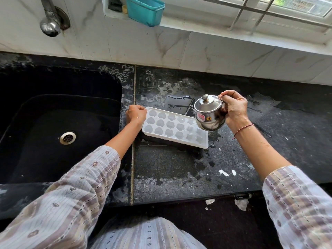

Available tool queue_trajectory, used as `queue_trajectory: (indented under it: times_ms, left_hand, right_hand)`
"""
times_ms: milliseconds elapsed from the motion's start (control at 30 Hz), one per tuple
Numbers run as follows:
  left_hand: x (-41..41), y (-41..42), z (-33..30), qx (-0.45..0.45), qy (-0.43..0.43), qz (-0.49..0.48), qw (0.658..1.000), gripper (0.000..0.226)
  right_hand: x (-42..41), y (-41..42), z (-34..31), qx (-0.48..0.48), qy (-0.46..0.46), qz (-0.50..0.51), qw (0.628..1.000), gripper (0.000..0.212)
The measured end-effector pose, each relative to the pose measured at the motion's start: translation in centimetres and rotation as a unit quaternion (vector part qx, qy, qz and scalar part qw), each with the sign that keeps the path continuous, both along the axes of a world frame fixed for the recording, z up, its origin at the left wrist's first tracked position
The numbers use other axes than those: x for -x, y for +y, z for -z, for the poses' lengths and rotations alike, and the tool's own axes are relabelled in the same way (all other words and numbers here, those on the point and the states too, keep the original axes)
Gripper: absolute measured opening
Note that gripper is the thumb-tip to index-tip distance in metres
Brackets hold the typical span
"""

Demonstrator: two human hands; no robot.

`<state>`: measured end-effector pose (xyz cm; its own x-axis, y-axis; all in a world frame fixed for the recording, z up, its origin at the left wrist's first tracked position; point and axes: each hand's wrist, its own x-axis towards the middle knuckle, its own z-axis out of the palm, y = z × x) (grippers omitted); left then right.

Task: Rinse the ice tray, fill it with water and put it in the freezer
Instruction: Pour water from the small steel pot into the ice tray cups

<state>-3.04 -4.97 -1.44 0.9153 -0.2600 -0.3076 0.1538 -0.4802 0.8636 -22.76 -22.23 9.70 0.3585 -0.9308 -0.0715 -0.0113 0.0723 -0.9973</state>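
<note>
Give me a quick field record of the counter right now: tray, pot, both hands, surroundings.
tray: white plastic ice tray with heart-shaped cells, lying on the black stone counter right of the sink
pot: small lidded steel pot held above the tray's right end, spout toward the tray
left hand: left hand grips the tray's left edge
right hand: right hand holds the pot at its handle side
water: no stream visible; counter wet around the tray
sink: black sink with steel drain, steel tap above
windowsill: teal plastic tub
</note>
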Motion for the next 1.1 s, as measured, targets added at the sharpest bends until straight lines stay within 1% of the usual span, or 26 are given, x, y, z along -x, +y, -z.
queue_trajectory:
  times_ms: [167,333,467,533,733,867,1100]
  left_hand:
    - [0.1,0.0,-0.1,0.003,0.005,-0.001,1.0,0.013]
    - [0.0,0.0,0.1,0.003,0.005,0.001,1.0,0.013]
    - [-0.1,0.0,0.2,-0.001,0.002,0.005,1.0,0.013]
    - [-0.1,0.1,0.1,-0.003,0.002,0.004,1.0,0.014]
    - [-0.2,0.0,0.3,-0.001,0.004,0.005,1.0,0.013]
    - [-0.2,0.0,0.3,-0.002,0.002,0.005,1.0,0.013]
    - [-0.4,-0.2,0.5,-0.004,-0.001,0.006,1.0,0.014]
  right_hand:
    - [0.3,0.5,0.0,-0.003,-0.003,0.005,1.0,0.033]
    - [0.9,0.6,0.3,-0.005,0.002,0.0,1.0,0.04]
    - [1.0,1.2,0.1,0.001,-0.004,-0.006,1.0,0.032]
    - [1.0,1.4,0.0,0.006,0.0,-0.009,1.0,0.032]
    - [1.2,1.7,0.2,0.015,0.008,-0.023,1.0,0.041]
    - [1.1,2.0,0.1,0.018,0.013,-0.03,0.999,0.034]
    - [1.2,2.3,-0.2,0.027,0.022,-0.031,0.999,0.033]
